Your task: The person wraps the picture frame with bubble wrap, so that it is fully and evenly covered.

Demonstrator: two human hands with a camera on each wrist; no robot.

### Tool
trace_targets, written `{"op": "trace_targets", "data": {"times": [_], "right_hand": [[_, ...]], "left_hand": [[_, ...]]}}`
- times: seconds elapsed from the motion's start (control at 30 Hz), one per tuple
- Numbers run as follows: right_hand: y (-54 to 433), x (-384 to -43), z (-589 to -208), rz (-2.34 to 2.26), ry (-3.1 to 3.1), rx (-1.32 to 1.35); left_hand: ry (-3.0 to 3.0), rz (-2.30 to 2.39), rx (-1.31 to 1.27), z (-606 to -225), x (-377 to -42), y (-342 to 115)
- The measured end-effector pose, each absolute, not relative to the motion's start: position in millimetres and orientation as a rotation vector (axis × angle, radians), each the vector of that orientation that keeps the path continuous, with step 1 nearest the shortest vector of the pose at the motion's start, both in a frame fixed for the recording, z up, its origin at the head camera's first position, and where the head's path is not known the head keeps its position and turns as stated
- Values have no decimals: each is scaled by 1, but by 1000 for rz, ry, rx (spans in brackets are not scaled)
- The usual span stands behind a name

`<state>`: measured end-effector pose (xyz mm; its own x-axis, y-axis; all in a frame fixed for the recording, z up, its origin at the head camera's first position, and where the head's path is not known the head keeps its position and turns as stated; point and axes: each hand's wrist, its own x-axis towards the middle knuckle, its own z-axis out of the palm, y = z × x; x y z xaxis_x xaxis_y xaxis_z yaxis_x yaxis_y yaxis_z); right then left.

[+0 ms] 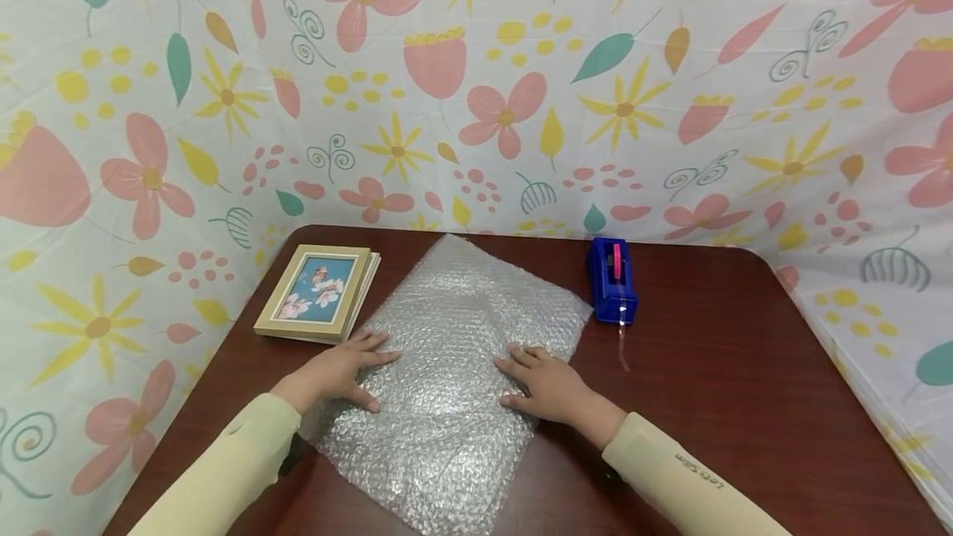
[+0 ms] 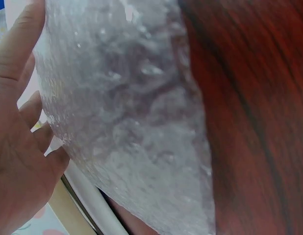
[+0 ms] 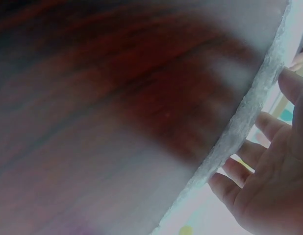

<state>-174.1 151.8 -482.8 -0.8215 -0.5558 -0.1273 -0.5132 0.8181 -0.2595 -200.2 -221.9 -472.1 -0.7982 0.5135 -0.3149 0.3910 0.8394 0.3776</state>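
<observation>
A sheet of clear bubble wrap (image 1: 447, 387) lies turned cornerwise on the dark wooden table, one corner pointing to the back edge. My left hand (image 1: 338, 372) rests on its left part with the fingers spread. On the right part, my right hand (image 1: 549, 387) lies palm down, fingers extended toward the middle. In the left wrist view the left hand (image 2: 24, 132) is at the bubble wrap (image 2: 127, 107). The right wrist view has the right hand (image 3: 264, 166) with fingertips along the bubble wrap's edge (image 3: 239, 120).
At the back left lies a stack of picture frames (image 1: 316, 292), the top one with a blossom picture. A blue tape dispenser (image 1: 614, 281) stands by the wrap's right corner, a strip of clear tape (image 1: 623, 350) hanging from it. A flowered curtain (image 1: 476, 89) hangs behind the table (image 1: 715, 387).
</observation>
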Motion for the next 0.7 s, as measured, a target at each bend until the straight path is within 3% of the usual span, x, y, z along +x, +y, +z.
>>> {"op": "trace_targets", "data": {"times": [0.7], "right_hand": [[155, -170, -483, -332, 2806, -846]], "left_hand": [[2590, 396, 681, -468, -204, -220]]}}
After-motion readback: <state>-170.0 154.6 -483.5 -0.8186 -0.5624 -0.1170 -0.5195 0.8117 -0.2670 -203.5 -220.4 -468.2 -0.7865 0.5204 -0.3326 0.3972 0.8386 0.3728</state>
